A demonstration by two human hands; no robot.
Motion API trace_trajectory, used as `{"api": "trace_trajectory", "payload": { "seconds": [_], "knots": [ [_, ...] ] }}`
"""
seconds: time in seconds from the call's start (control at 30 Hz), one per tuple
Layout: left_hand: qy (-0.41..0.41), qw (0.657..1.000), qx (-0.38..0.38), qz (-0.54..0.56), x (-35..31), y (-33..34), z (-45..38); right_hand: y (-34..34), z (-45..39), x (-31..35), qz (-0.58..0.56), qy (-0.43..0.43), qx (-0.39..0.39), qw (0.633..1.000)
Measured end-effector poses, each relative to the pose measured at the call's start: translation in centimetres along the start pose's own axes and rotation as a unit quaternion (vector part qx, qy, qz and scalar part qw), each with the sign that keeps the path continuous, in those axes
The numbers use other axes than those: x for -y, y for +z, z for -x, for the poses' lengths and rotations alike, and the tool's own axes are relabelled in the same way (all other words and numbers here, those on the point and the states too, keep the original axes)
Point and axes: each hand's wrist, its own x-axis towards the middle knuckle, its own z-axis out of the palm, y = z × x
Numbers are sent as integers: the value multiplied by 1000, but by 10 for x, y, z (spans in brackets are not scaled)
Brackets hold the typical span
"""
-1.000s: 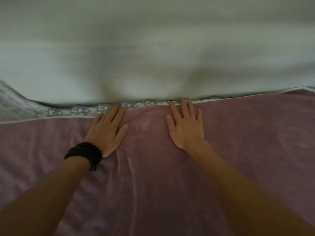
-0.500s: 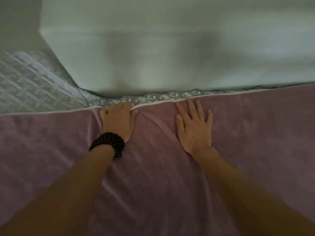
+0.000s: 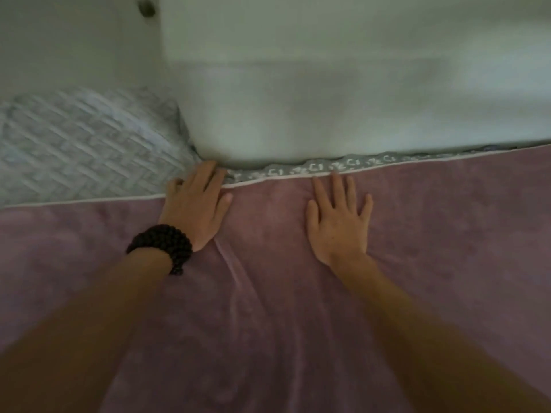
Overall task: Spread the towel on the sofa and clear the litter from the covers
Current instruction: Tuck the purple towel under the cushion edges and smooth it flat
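Head view: towel [image 3: 268, 293] flat under left hand [image 3: 196, 210] and right hand [image 3: 338, 225].

Mauve plush towel [image 3: 298, 293] lies spread flat over the sofa seat, filling the lower frame from left edge to right edge. Its far hem, a thin pale piped edge, runs just short of the white back cushion [image 3: 328, 99], leaving a narrow strip of grey patterned cover [image 3: 298, 169] showing between them. Long soft creases run down the towel's middle, fanning from near the hem (rest looks fairly smooth). At left, beyond the hem, the quilted grey-white cover [image 3: 83, 150] lies exposed, blurred. Litter: cannot tell any on the covers.
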Motion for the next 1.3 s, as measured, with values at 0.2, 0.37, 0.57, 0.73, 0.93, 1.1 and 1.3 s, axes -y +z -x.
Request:
{"api": "trace_trajectory", "payload": {
  "seconds": [0.2,0.37,0.57,0.73,0.93,1.1,1.3],
  "knots": [
    [-118,993,0,1,57,-1,55,0,-1,-3,17,7,4,1000],
    [-183,981,53,-34,40,-9,31,-4,-2,1,33,15,25,999],
    [-179,982,24,-61,85,-35,28,-19,5,92,-6,45,81,996],
    [-127,992,-23,-10,92,-19,18,12,29,204,-23,-118,41,992],
    [-97,993,-66,18,203,-30,82,23,27,225,-7,-17,30,999],
    [-108,994,9,15,263,-53,111,40,66,340,-58,-149,53,986],
    [-191,976,13,-108,304,-80,107,33,60,355,-89,-136,67,985]
  ]
}}
